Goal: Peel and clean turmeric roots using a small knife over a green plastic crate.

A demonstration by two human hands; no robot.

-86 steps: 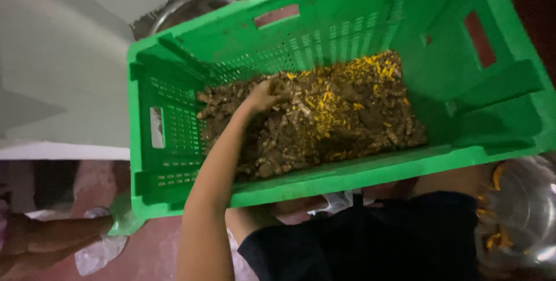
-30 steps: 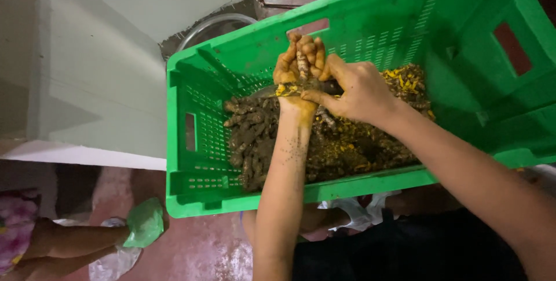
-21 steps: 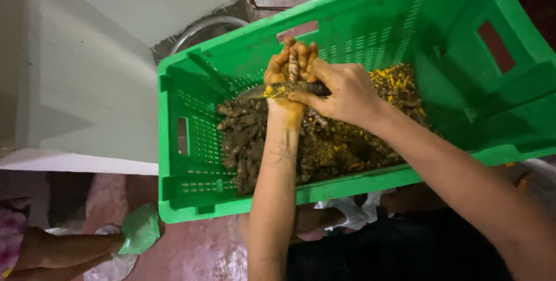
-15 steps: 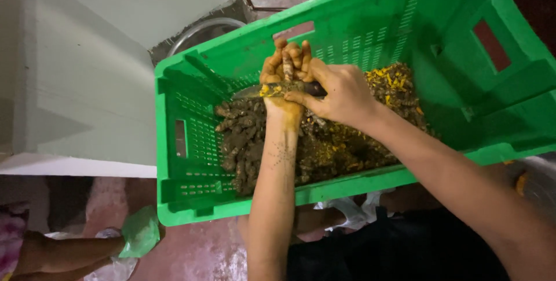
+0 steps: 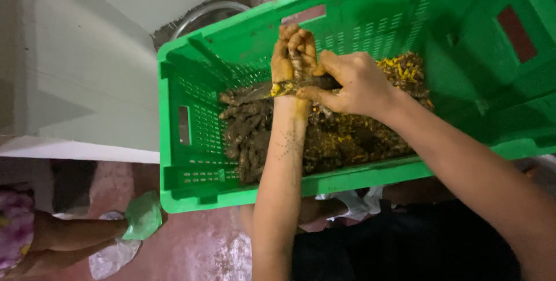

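Holding a brown, knobbly root piece (image 5: 301, 61) upright over the green perforated plastic crate (image 5: 191, 142), the yellow-stained left hand (image 5: 292, 55) with its grip clamped around the piece. Pressing against it, the right hand (image 5: 353, 84), grip closed on a thin dark blade-like tool (image 5: 272, 89) lying across the left wrist. Lying beneath in the crate, a heap of muddy brown roots and yellow peelings (image 5: 324, 136).
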